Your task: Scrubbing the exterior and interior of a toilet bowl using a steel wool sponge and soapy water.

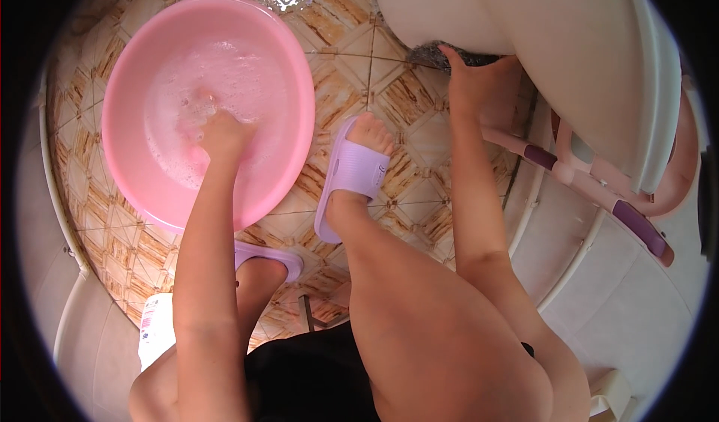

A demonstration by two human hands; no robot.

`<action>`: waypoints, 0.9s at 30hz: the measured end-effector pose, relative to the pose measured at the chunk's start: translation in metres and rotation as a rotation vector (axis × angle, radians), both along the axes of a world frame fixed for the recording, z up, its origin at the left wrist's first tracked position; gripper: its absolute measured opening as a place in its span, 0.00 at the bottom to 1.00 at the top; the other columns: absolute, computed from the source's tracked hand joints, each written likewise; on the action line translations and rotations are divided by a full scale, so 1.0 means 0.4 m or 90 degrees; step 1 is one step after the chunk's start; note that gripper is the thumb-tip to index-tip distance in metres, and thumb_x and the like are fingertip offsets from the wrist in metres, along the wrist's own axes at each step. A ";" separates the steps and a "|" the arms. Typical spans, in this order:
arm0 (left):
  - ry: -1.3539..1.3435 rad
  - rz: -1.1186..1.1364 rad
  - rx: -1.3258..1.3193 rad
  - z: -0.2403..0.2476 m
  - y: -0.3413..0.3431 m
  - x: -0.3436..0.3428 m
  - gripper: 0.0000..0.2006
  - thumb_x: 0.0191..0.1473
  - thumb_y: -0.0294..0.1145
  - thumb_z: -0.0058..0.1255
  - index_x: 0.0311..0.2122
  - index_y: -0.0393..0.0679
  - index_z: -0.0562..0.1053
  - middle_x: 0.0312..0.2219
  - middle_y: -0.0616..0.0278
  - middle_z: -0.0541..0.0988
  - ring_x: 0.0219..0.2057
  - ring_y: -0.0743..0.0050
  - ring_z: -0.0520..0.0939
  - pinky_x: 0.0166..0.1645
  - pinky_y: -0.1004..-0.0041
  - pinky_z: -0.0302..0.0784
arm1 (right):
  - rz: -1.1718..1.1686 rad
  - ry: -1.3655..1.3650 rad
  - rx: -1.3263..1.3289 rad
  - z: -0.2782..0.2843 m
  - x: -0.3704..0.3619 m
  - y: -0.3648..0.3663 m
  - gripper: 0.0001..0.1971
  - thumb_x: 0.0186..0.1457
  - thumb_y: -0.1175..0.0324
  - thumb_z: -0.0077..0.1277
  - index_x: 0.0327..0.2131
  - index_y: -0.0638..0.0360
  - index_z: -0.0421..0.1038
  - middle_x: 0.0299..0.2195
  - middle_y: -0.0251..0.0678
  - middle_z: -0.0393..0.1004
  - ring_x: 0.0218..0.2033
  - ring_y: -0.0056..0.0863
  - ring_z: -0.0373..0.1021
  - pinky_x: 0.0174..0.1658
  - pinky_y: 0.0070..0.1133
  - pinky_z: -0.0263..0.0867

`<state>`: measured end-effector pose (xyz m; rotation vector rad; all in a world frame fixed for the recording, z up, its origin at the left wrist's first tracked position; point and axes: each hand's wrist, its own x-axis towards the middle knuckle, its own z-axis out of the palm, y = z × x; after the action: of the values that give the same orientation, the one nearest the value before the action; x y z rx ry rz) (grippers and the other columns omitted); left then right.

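Observation:
My left hand [223, 134] reaches down into a large pink basin [301, 115] at the left. Its fingers dip into soapy water [225, 77], where foam and ripples hide them, so whether they hold anything is unclear. On the right, my right hand [481, 74] is low against the base of a white toilet [472, 10]. Its thumb is stretched away from the palm, while the other fingers are mostly out of sight. A dark, speckled grey patch [428, 53] lies beside the thumb at the toilet's foot; I cannot make out what it is.
My feet, in lilac slippers [350, 171], are on the patterned tile floor [329, 77] between basin and toilet. A pink frame with purple grips [640, 227] stands at the right by the wall. A white printed container [156, 328] is at the lower left. Water glistens behind the basin.

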<state>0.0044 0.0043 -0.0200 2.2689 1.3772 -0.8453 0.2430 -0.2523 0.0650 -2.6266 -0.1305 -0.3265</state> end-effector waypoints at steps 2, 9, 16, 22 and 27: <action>0.023 -0.012 -0.004 -0.003 -0.007 0.009 0.46 0.33 0.68 0.60 0.49 0.35 0.72 0.51 0.48 0.73 0.53 0.49 0.72 0.54 0.53 0.69 | 0.045 -0.049 0.055 -0.042 0.015 -0.049 0.54 0.33 0.66 0.72 0.60 0.72 0.47 0.59 0.53 0.55 0.61 0.43 0.53 0.63 0.31 0.49; 0.010 -0.021 0.023 0.032 -0.019 0.020 0.44 0.34 0.67 0.60 0.49 0.36 0.73 0.49 0.48 0.74 0.52 0.50 0.73 0.53 0.55 0.70 | 0.075 -0.016 0.077 -0.009 -0.007 -0.014 0.56 0.35 0.70 0.69 0.63 0.70 0.39 0.63 0.53 0.48 0.64 0.43 0.47 0.66 0.30 0.42; -0.047 0.004 0.017 0.050 -0.021 0.019 0.36 0.38 0.49 0.62 0.49 0.31 0.72 0.45 0.41 0.76 0.48 0.43 0.76 0.54 0.58 0.71 | 0.103 0.009 0.194 -0.066 0.014 -0.070 0.53 0.38 0.74 0.67 0.63 0.70 0.41 0.62 0.52 0.49 0.64 0.42 0.48 0.65 0.30 0.43; -0.024 -0.002 0.004 0.045 -0.020 0.036 0.39 0.38 0.51 0.63 0.52 0.32 0.69 0.46 0.42 0.76 0.49 0.44 0.76 0.54 0.58 0.71 | 0.075 -0.013 0.201 -0.113 0.039 -0.108 0.39 0.47 0.69 0.62 0.58 0.71 0.51 0.55 0.56 0.62 0.57 0.44 0.60 0.57 0.30 0.56; -0.003 0.027 -0.047 0.036 -0.028 0.021 0.43 0.37 0.52 0.63 0.56 0.35 0.65 0.49 0.45 0.74 0.54 0.47 0.72 0.57 0.55 0.67 | -0.060 0.084 0.481 -0.125 0.033 -0.127 0.23 0.51 0.69 0.59 0.46 0.70 0.61 0.40 0.44 0.71 0.41 0.32 0.68 0.46 0.24 0.63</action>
<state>0.0129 -0.0069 -0.0058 2.1773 1.3650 -0.8606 0.2560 -0.3033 0.0149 -1.8973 0.1402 -0.1821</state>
